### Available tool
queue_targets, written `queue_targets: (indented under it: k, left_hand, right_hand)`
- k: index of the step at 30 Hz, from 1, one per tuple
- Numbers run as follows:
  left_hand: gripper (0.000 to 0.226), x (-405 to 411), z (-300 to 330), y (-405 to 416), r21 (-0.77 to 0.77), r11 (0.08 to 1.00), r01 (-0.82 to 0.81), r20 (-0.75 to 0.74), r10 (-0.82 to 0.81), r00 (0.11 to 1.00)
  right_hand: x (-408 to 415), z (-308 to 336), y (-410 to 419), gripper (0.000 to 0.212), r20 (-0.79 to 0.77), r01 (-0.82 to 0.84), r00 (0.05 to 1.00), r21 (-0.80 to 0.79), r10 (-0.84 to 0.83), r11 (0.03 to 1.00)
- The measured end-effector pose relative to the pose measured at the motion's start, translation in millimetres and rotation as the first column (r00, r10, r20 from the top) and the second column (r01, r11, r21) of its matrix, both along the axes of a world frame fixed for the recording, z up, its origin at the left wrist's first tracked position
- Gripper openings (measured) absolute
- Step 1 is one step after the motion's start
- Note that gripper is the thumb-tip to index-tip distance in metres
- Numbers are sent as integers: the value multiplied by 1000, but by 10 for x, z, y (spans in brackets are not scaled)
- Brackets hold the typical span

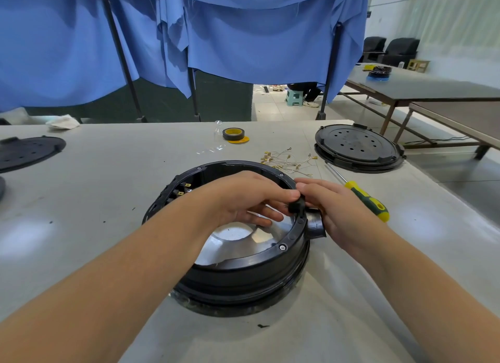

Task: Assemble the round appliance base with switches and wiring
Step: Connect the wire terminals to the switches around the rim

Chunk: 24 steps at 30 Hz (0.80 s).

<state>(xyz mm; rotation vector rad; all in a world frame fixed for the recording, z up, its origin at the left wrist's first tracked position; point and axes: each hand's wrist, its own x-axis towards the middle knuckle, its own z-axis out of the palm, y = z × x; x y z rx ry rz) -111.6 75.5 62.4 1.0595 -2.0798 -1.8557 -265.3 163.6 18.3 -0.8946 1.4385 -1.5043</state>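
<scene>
I am pinching a small black switch between both hands — left hand, right hand — at the right rim of the base; the base is lying flat on the table, opening upward; the switch is probably light, stiff plastic — best held by its sides; its long axis is hidden.

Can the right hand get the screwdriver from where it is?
Probably yes. The screwdriver lies bare on the table just beside the right hand, nothing between them. But that hand is busy at the base rim with a small black part, so it must let go first.
</scene>
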Motion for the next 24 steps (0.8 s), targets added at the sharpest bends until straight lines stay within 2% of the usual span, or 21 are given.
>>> queue_targets:
  k: [6, 16, 21, 24]
  left_hand:
    - [24, -17, -4, 6, 18, 1000, -12, 7, 12, 1000]
    - [20, -38, 21, 44, 56, 998, -26, 42, 23, 999]
    - [18, -54, 10, 43, 37, 999, -30, 63, 27, 998]
    - [16, -62, 8, 44, 51, 998, -32, 65, 28, 997]
  right_hand:
    - [26, 11, -107, 21, 97, 3, 995, 74, -11, 997]
    - [105, 70, -123, 24, -19, 102, 995, 88, -101, 991]
    - [58, 52, -53, 28, 30, 17, 999, 99, -20, 995]
    - [8, 52, -3, 35, 129, -97, 988, 88, 85, 991]
